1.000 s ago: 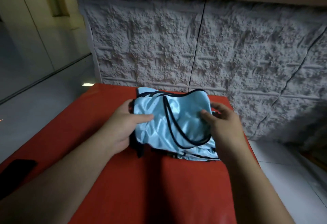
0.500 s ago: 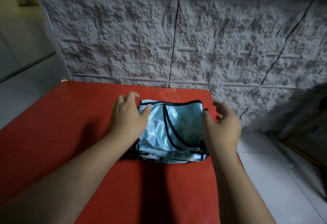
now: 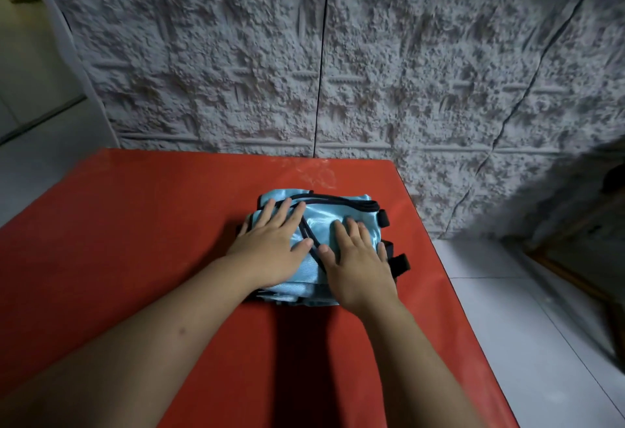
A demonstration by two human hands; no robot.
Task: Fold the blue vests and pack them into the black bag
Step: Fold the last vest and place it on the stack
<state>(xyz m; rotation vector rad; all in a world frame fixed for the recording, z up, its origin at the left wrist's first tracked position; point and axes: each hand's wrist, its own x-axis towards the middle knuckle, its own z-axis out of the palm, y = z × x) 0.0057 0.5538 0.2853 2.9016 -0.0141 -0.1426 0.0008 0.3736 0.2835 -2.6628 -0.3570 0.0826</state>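
Satin-blue folded vests (image 3: 334,221) stacked on red bench (image 3: 152,224), near its far right corner | left hand (image 3: 270,246) flat on stack, fingers straight | right hand (image 3: 358,258) flat beside it, pressing | black straps (image 3: 399,263) jut right | textured grey wall (image 3: 338,55) behind
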